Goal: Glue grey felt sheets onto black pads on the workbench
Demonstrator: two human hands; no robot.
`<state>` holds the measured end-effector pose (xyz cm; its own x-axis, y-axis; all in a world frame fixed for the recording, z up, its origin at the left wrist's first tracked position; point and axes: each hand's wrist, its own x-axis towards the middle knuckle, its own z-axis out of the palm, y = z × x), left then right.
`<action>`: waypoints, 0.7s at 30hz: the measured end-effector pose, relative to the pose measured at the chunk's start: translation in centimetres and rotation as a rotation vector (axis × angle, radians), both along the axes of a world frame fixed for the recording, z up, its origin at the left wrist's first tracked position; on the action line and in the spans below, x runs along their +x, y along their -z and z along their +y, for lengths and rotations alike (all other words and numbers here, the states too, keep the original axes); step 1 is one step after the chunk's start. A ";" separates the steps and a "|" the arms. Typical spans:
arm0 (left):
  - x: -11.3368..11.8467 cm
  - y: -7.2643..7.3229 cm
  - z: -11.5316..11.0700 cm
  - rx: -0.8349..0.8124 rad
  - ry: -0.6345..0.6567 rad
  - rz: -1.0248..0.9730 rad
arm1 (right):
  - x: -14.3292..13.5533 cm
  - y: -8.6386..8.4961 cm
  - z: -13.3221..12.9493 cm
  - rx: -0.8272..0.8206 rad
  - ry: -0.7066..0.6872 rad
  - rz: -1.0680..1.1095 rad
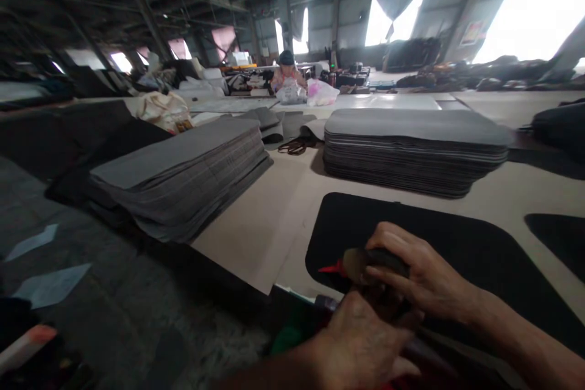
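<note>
Large workshop hall, dim, daylight through far openings. Long pale table (283,207) running away from the camera, loaded with sheet goods.

Two tall stacks of grey mats: left stack (183,170) slightly fanned and leaning toward the table edge, right stack (411,152) squared and level, well apart from each other. Single black mat (457,244) lying flat on the table near the camera, directly under the hands; edge of a second black piece (557,237) at far right.

Another person (286,73) seated at the far end of the table, beside plastic bags (315,92); not involved with the near work.

Right hand (420,274) clenched over a dark tool (361,263) with a red tip, resting on the black mat's near-left corner. Left hand (361,341) close below, curled against the same tool's lower part; exact hold on it cannot be told, blurred.

Progress, judged from the layout: many grey mats already stacked, suggesting finished or waiting pieces; the black mat in hand at its edge, no visible mark or cut on it. Most of this piece apparently not yet worked.
</note>
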<state>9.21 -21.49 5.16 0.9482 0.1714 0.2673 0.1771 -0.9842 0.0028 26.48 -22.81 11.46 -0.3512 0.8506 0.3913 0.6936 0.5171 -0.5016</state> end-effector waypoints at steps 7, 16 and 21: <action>-0.2 0.3 -0.1 0.120 -0.034 -0.010 | -0.3 -1.2 1.4 0.078 -0.067 -0.136; -0.2 0.0 -0.1 0.134 -0.044 0.006 | -0.4 -1.8 1.8 0.028 -0.073 -0.146; 0.0 0.4 0.1 0.064 -0.031 0.018 | 0.1 -1.7 2.7 0.073 0.008 -0.209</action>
